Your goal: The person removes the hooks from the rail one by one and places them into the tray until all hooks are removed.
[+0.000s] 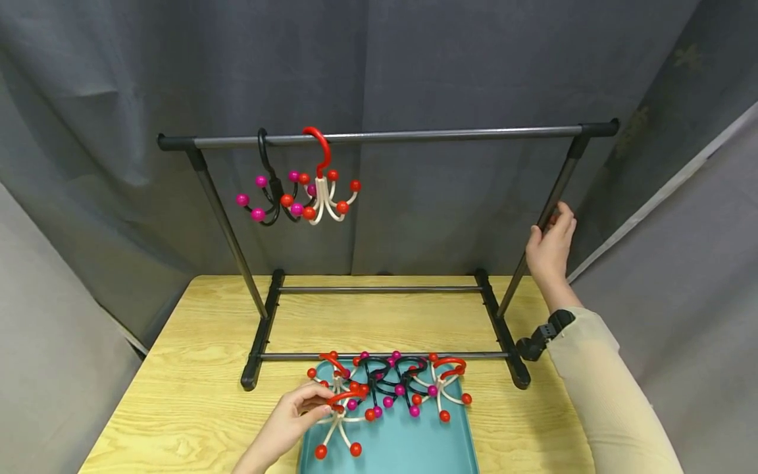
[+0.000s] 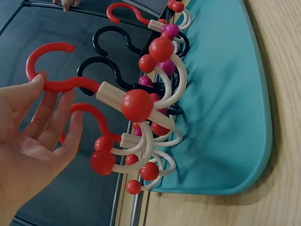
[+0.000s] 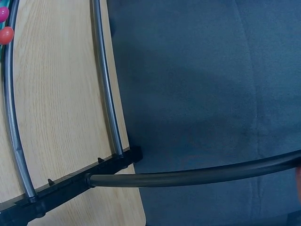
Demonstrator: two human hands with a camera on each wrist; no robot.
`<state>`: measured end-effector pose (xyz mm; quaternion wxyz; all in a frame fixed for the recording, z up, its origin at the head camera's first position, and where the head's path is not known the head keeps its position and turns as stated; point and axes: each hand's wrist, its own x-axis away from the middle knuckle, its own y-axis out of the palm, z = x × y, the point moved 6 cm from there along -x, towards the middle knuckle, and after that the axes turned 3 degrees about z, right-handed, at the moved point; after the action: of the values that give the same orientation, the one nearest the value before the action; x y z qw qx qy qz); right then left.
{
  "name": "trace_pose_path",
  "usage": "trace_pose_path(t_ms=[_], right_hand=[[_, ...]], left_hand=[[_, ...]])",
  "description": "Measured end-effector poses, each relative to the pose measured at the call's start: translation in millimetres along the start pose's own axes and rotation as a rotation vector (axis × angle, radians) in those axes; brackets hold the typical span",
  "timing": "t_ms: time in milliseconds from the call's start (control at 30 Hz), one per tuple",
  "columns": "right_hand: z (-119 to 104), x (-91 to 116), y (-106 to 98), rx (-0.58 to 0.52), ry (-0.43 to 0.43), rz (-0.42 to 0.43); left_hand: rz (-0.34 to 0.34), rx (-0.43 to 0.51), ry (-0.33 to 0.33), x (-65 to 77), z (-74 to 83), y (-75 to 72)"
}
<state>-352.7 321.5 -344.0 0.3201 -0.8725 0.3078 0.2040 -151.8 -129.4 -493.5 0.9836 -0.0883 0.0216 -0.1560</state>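
My left hand (image 1: 290, 418) pinches the red hook of a white claw hanger (image 1: 339, 416) with red ball tips, over the tray's left side. In the left wrist view, thumb and fingers hold the curved hook (image 2: 66, 84), with the prongs pointing toward the tray. My right hand (image 1: 552, 250) grips the right post (image 1: 559, 187) of a metal garment rack at mid-height. A black claw hanger (image 1: 276, 191) with pink balls and a white claw hanger (image 1: 322, 191) with a red hook hang from the top bar (image 1: 450, 136), left of its middle.
Several more claw hangers, black (image 1: 408, 376) and white (image 1: 439, 383), lie along the far end of the teal tray (image 1: 408, 447). The rack's black feet (image 1: 260, 349) stand on the wooden table (image 1: 195, 368), joined by two low bars. Grey curtains (image 1: 474, 66) surround the table.
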Motion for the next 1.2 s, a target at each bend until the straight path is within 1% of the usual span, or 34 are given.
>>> trace_pose_path(t_ms=[100,200,267,333,467,667,733,833,1000,1200], right_hand=[[0.2,0.5,1.2,0.0,0.007,-0.005],[-0.4,0.7,1.7,0.0,0.005,-0.003],[-0.9,0.5,1.4,0.001,0.004,0.001],[-1.0,0.2,1.1,0.0,0.004,0.005],[-0.1,-0.3,1.1,0.003,0.005,0.007],[0.5,-1.8,0.8,0.007,-0.005,0.02],[0.4,-2.0,0.5,0.005,-0.005,0.024],[0.5,-2.1,0.2,0.003,-0.004,0.026],[0.8,-1.7,0.9,0.005,-0.013,0.022],[1.6,-0.5,1.9,0.004,-0.013,0.017]], left_hand=[[-0.003,0.023,-0.033,0.9,-5.1,1.9],[0.001,0.051,-0.047,2.7,-8.5,3.3],[0.009,0.063,-0.04,3.7,-9.2,3.1],[0.027,0.052,-0.014,4.6,-8.3,1.6],[0.057,0.047,0.008,7.2,-7.2,-2.1],[0.073,0.069,-0.06,14.0,-10.1,-7.5],[0.078,0.071,-0.072,15.3,-11.6,-8.5],[0.062,0.082,-0.08,15.9,-13.9,-7.2],[0.007,0.121,-0.074,16.9,-17.1,-1.9],[-0.026,0.124,-0.084,18.9,-26.0,-1.2]])
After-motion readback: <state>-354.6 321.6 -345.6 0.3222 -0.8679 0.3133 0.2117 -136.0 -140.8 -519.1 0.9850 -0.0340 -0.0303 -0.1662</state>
